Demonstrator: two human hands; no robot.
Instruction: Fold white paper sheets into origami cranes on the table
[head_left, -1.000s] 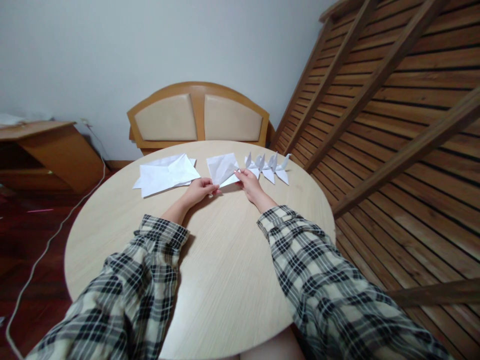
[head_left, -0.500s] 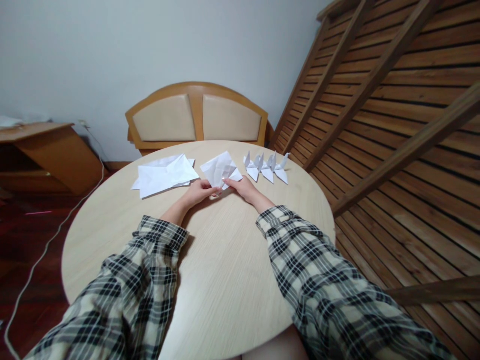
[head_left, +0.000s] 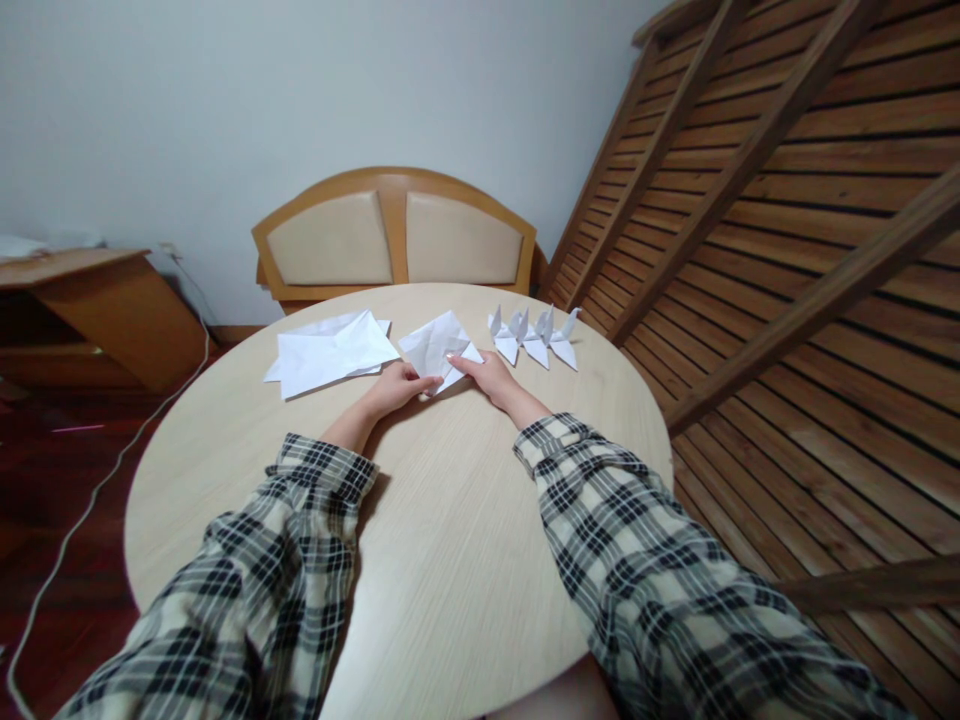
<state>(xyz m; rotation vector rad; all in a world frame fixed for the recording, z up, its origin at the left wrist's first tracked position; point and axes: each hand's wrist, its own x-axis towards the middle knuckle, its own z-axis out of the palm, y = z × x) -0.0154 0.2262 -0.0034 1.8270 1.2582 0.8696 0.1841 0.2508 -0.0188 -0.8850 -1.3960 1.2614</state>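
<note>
A partly folded sheet of white paper [head_left: 441, 343], with creases across it, is held between my two hands over the far half of the round table. My left hand [head_left: 400, 388] pinches its near left edge, thumb on top. On the right side, my right hand [head_left: 491, 377] grips the paper with its thumb pressed on the folded flap. The fingers under the sheet are hidden. Just right of my right hand stand folded white paper cranes [head_left: 534, 338] in a row. Left of my left hand lie several white paper sheets [head_left: 330, 353], overlapping one another.
The round wooden table [head_left: 435, 560] fills the middle. Behind it, against the wall, is a padded wooden headboard [head_left: 397, 230]. A slatted wooden frame [head_left: 765, 250] leans at the right. On the left are a wooden desk [head_left: 112, 310] and a white cable [head_left: 97, 490] on the floor.
The near edge of the held paper, raised and curled before, now lies flatter under my thumbs. My hands have barely shifted; the cranes and loose sheets stay where they were.
</note>
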